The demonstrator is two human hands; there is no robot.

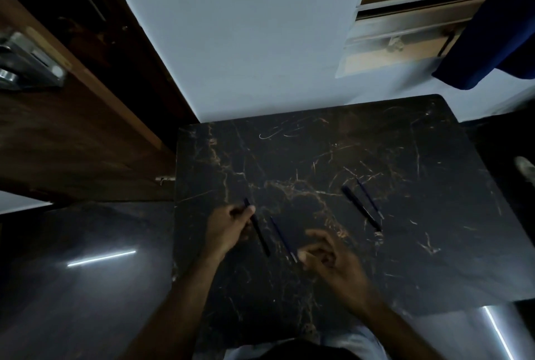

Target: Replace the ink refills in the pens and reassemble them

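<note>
On a dark marble-patterned table [318, 151], my left hand [228, 226] grips a dark pen [260, 235] near its upper end; the pen slants down to the right. Just right of it a thin blue refill [282, 238] lies on the table. My right hand [333, 258] hovers blurred at the refill's lower end with fingers curled and apart; nothing shows in it. Farther right lie a second dark pen [360, 207] and a second thin refill [370, 199], side by side and untouched.
A dark wooden door [72, 134] with a metal latch [26, 61] stands left of the table. A pale wall rises behind, with a louvred window [405, 21] and a blue curtain [498, 27] at the upper right. Glossy dark floor surrounds the table.
</note>
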